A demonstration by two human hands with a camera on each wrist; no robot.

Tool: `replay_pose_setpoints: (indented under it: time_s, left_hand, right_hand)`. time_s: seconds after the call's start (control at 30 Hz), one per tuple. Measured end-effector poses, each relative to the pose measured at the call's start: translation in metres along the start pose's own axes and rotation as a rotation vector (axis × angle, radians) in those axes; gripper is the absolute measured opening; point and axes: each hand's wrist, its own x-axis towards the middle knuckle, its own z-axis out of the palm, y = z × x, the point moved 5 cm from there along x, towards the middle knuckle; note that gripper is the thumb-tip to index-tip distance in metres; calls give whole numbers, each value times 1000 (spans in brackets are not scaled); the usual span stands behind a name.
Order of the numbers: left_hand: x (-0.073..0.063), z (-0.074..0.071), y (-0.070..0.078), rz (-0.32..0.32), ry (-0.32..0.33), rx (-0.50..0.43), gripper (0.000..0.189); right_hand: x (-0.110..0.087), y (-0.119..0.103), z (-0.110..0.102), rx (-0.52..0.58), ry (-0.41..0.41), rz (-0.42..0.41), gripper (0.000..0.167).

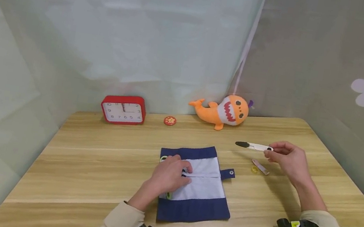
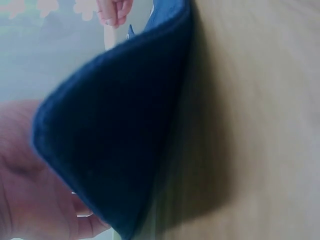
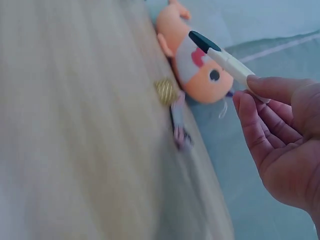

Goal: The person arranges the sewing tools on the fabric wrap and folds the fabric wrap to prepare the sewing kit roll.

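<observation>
On the table lies an unfolded navy fabric pouch [image 1: 194,211] with a pale grey lining and a snap tab. My left hand [image 1: 168,174] rests over its left part, thumb and forefinger apart; a small dark item shows between them, and the hand hides most of what lies beneath. Green-rimmed bits peek out beside it. In the left wrist view, the pouch's navy edge [image 2: 115,120] rises off the table before the palm. My right hand [image 1: 289,161] pinches one end of slim white thread snips [image 1: 259,147] with a dark cap, held above the table.
Below the snips lie a small pinkish strip-like item [image 1: 260,167] and a gold ridged piece [image 1: 254,170]. Along the back stand a red clock [image 1: 124,110], a round red badge [image 1: 170,120] and an orange shark plush [image 1: 221,113] by the curtain.
</observation>
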Motion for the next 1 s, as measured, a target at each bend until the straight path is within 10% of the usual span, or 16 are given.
replay_pose_setpoints:
  time_s: [1.0]
  left_hand:
    - [2, 2, 3, -4, 9, 1, 17]
  right_hand:
    - [22, -58, 89, 285, -177, 24, 39]
